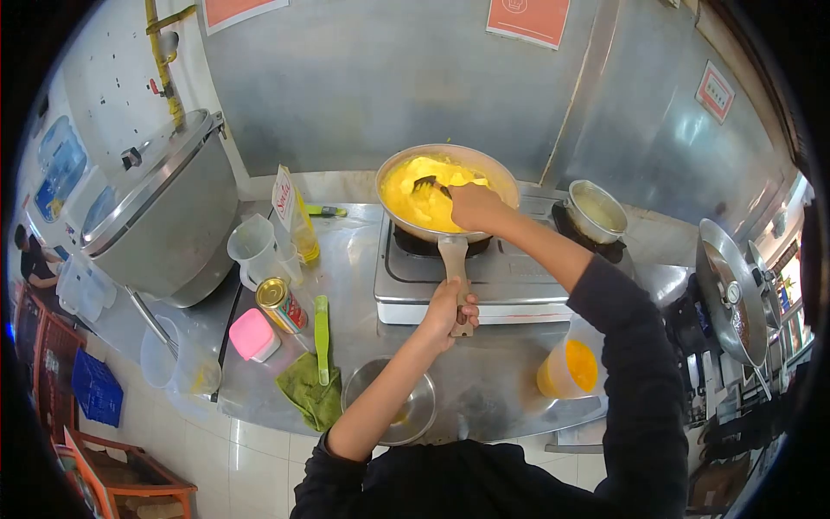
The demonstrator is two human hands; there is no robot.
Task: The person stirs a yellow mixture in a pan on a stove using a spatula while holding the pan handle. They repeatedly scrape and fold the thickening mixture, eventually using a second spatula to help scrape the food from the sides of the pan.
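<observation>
Head view: your left hand (442, 313) grips the handle (455, 261), right hand (475, 208) the utensil (424, 182). Low over the upper-centre pan (422, 232), its fingers could burn.

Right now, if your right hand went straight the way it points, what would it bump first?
Probably the yellow food, just past the right hand and around the black utensil it holds; the pan's left wall lies beyond. How high the hand sits is hard to tell.
</observation>
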